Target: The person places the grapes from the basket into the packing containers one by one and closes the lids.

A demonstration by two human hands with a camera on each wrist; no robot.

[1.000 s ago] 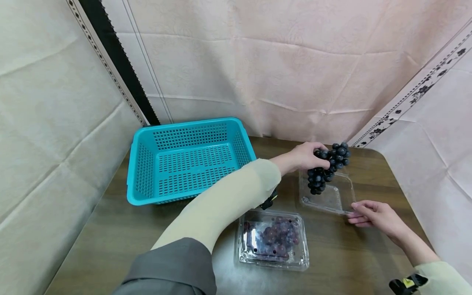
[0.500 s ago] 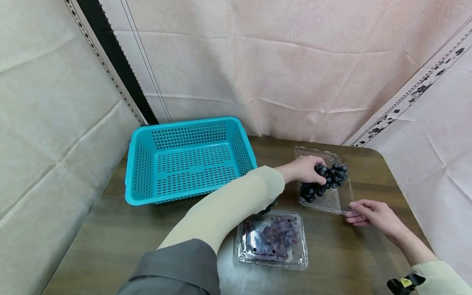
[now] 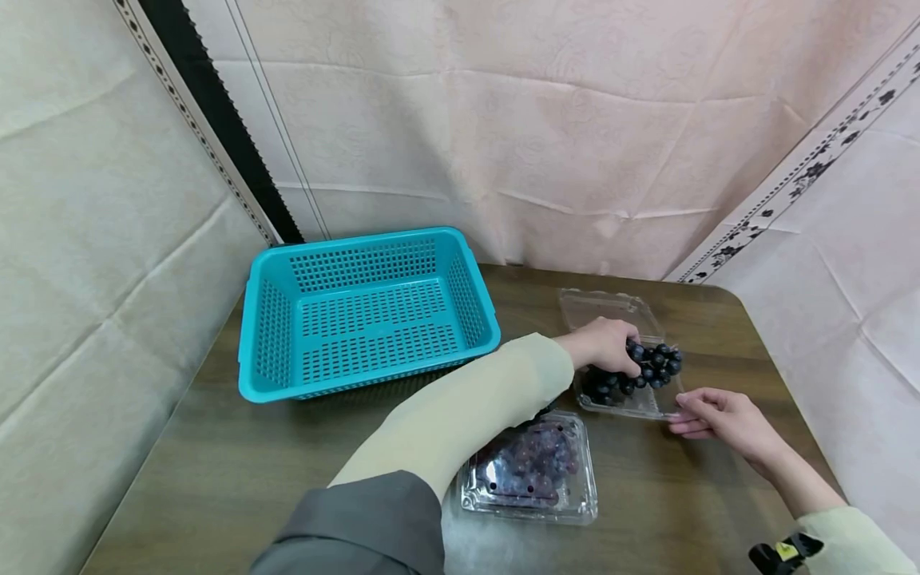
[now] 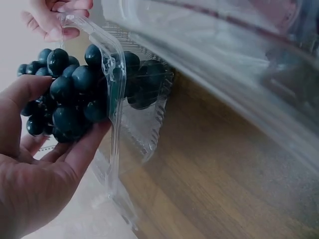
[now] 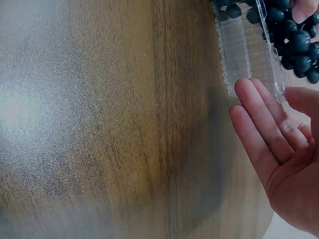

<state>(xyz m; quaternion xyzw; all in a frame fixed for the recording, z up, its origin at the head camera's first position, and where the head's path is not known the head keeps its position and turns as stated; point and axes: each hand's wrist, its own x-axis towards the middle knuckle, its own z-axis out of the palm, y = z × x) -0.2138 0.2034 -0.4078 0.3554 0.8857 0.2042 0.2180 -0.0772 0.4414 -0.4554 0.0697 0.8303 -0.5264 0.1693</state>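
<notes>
A bunch of dark grapes (image 3: 657,367) is gripped by my left hand (image 3: 609,345), which reaches over the opened clear plastic clamshell container (image 3: 650,407). Some of the grapes are down inside the container's wall, as the left wrist view shows, while others (image 4: 70,94) stand above its rim between thumb and fingers. At the container's near right corner, my right hand (image 3: 726,419) pinches the rim between thumb and fingers. In the right wrist view, fingers (image 5: 261,119) lie under that corner.
A closed clear clamshell (image 3: 532,471) with reddish-purple grapes sits nearer, partly under the left forearm. A blue-green perforated plastic basket (image 3: 374,311) stands at the left back of the wooden table (image 3: 273,463). Pale cloth (image 3: 503,120) hangs behind.
My left hand has lowered the dark grapes toward me into the container, from above it. The open lid behind has come into view. My right hand has stayed at the corner.
</notes>
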